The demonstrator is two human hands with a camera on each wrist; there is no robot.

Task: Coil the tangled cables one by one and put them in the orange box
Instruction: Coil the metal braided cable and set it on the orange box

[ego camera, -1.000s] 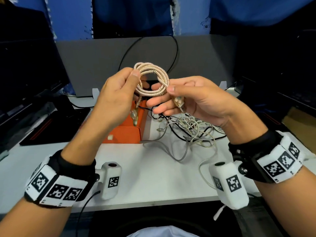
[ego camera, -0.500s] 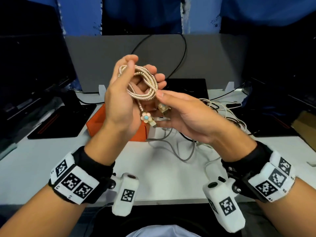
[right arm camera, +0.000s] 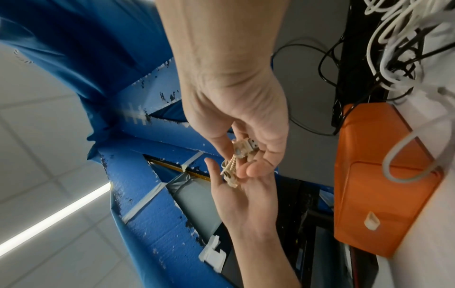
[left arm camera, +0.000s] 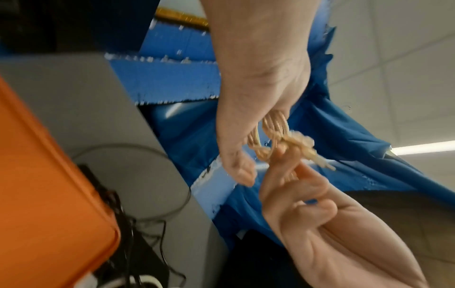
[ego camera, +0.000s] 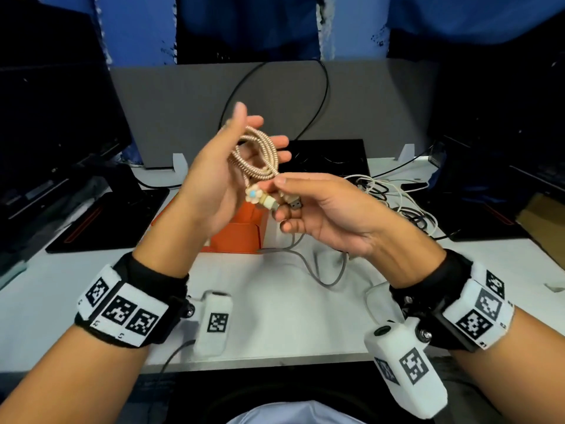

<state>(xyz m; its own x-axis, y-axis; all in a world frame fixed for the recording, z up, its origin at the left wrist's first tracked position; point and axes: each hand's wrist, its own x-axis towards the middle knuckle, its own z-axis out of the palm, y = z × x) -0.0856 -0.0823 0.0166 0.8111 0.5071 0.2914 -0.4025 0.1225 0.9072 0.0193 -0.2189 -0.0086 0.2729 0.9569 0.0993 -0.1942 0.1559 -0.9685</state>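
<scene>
A beige braided cable [ego camera: 258, 154], wound into a small coil, lies across the straight fingers of my left hand [ego camera: 244, 127], whose thumb stands clear of it. My right hand [ego camera: 281, 191] pinches the cable's loose ends just below the coil, by the flower charm [ego camera: 253, 194] and the USB plug [ego camera: 295, 204]. Both hands are raised above the orange box [ego camera: 238, 234], which is mostly hidden behind them. In the right wrist view the right hand [right arm camera: 246, 155] holds the plug [right arm camera: 252, 145] over the left palm [right arm camera: 243, 194]. The left wrist view shows the coil [left arm camera: 273, 126] blurred.
A tangle of white and black cables [ego camera: 394, 194] lies on the white table [ego camera: 275, 316] to the right of the box. A grey cable [ego camera: 324, 276] loops toward me. Dark monitors [ego camera: 46, 117] stand left and right, and a grey partition [ego camera: 183, 102] behind.
My left thumb has lifted off the coil and the fingers have straightened. My right hand now pinches the cable ends below the coil. Both hands have drifted slightly.
</scene>
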